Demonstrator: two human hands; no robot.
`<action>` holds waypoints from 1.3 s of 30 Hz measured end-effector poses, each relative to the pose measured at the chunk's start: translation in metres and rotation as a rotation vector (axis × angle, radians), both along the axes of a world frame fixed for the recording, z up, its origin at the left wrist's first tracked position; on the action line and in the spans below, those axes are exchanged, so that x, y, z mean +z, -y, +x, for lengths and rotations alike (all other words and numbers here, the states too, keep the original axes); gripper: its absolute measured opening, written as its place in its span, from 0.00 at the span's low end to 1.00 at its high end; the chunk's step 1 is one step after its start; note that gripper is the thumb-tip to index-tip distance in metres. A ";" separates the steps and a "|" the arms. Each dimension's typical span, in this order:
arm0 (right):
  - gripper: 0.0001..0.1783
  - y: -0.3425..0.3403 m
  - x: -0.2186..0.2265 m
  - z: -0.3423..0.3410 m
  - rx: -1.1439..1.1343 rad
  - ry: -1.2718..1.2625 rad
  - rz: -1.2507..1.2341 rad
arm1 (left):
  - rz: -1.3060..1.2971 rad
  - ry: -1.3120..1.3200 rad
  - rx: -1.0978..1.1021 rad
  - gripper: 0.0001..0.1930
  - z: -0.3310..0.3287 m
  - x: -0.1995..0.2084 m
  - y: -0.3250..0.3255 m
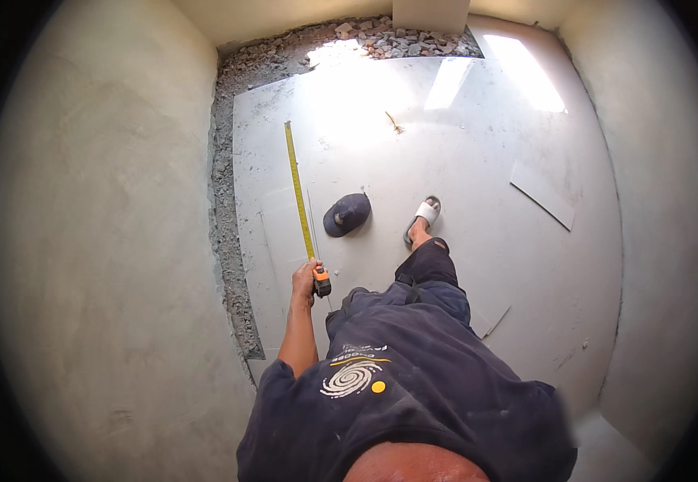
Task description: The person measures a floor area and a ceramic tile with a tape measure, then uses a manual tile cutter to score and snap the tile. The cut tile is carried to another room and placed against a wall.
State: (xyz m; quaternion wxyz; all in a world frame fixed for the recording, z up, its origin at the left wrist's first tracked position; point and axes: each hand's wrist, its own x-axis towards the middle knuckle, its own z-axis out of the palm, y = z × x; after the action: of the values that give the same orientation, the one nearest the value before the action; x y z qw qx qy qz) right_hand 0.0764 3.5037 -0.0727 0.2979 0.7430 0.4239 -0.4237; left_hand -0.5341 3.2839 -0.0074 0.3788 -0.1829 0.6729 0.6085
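Our left hand (302, 279) grips tape measure (322, 281) at 7 o'clock; blade (298, 189) runs toward 12, grip likely steadying it straight. Cap (347, 214) at 1 o'clock from grip, off blade. Right hand unseen; can't tell.

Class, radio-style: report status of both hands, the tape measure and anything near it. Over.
Left hand gripping tape measure. Right hand unseen. Yellow blade extended. Dark cap right of blade.
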 end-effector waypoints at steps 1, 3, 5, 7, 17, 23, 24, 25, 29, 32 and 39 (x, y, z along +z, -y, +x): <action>0.14 -0.034 -0.009 -0.019 0.115 -0.008 -0.030 | 0.000 -0.016 0.020 0.16 -0.020 -0.003 -0.025; 0.13 -0.124 -0.024 -0.078 0.485 -0.031 -0.099 | 0.011 -0.042 0.095 0.16 -0.054 -0.004 -0.073; 0.13 -0.247 -0.030 -0.180 1.147 -0.088 -0.122 | -0.004 -0.065 0.110 0.15 -0.094 -0.005 -0.134; 0.12 -0.380 -0.016 -0.319 1.412 -0.037 0.176 | -0.079 -0.052 0.084 0.14 -0.109 0.009 -0.172; 0.27 -0.481 0.122 -0.973 0.994 -1.179 0.157 | -0.063 -0.014 0.060 0.15 -0.263 0.045 -0.329; 0.38 -0.421 0.064 -1.114 0.862 -1.028 -0.068 | 0.027 -0.041 -0.010 0.15 -0.433 -0.001 -0.414; 0.39 -0.425 0.057 -1.143 0.790 -1.068 -0.080 | 0.013 -0.048 -0.021 0.15 -0.461 -0.008 -0.427; 0.33 -0.429 0.050 -1.164 0.717 -1.132 -0.091 | -0.004 -0.061 -0.027 0.15 -0.483 -0.014 -0.437; 0.21 -0.456 0.006 -1.252 0.677 -1.100 -0.090 | 0.085 0.018 0.007 0.15 -0.560 -0.049 -0.466; 0.18 -0.477 -0.055 -1.317 0.691 -1.100 -0.115 | -0.060 0.087 -0.033 0.16 -0.617 -0.102 -0.484; 0.15 -0.526 -0.281 -1.480 0.823 -0.863 -0.219 | -0.049 0.170 0.170 0.18 -0.728 -0.302 -0.522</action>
State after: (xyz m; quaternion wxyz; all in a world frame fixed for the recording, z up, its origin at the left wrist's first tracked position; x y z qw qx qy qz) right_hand -1.4040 4.0298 -0.3540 0.3132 0.2441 0.7129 -0.5781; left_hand -1.2619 3.8061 -0.3093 0.3771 -0.2995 0.6349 0.6041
